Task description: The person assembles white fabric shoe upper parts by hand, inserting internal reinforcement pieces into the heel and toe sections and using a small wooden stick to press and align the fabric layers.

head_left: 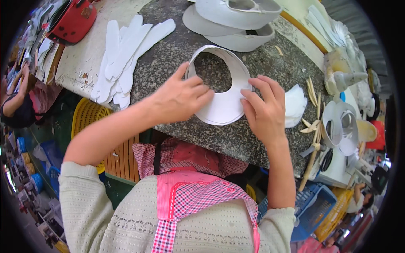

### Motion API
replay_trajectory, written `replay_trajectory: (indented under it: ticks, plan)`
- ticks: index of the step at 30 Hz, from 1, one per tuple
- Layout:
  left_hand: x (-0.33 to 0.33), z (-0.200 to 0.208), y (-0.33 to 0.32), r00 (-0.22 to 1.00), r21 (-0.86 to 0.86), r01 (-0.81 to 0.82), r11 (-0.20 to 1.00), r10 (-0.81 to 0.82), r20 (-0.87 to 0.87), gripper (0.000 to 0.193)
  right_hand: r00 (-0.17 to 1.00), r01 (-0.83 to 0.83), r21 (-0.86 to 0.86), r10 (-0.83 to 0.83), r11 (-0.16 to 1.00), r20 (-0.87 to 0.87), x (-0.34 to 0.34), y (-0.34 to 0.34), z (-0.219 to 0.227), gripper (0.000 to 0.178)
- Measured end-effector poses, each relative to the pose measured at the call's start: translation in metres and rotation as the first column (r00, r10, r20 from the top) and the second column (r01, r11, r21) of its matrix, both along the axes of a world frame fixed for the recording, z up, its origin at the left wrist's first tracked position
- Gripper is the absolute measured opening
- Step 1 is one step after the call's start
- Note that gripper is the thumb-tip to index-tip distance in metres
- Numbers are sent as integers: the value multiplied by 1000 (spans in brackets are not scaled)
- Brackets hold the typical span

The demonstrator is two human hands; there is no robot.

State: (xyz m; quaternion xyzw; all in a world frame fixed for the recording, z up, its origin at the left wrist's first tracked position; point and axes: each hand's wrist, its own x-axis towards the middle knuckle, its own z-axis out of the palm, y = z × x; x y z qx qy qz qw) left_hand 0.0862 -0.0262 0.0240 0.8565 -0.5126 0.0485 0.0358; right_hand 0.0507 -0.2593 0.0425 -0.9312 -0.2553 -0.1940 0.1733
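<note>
A white sun visor [221,109], its brim toward me and its ring-shaped band standing up, rests on the speckled stone slab [168,50]. My left hand [185,96] grips it from the left, index finger along the band and the other fingers curled over the brim. On the opposite side, my right hand [266,103] pinches the edge where brim and band meet. Just beyond it sits a stack of similar pale visors [232,21]. To the left lies a fan of white elongated strips [122,55]. Right of my right hand is a small pile of thin white pieces [295,105].
A hammer [311,162] with a wooden handle lies at the slab's right edge beside pale slivers [312,95]. Farther right are a cloudy bottle [344,76] and white rings [339,126]. A red pot [72,21] stands far left; yellow [86,118] and blue baskets [314,211] sit below.
</note>
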Motion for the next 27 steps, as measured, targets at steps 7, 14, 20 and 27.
replay_trajectory:
  ticks: [7, 14, 20, 27]
  plan:
    - [-10, 10, 9, 950, -298, -166, 940, 72, -305, 30, 977, -58, 211, 100, 976, -189, -44, 45, -33, 22]
    - [-27, 0, 15, 990, -141, -137, 981, 132, -44, 25, 990, -140, 68, 139, 988, 17, -59, 45, -38, 29]
    - [-30, 12, -3, 984, 0, -158, 987, 158, 78, 20, 989, -32, 72, 42, 997, -140, -68, 74, -48, 38]
    - [-19, -10, 3, 985, -329, -171, 929, 161, -58, 18, 985, 54, 96, -38, 994, -167, -67, 79, -49, 47]
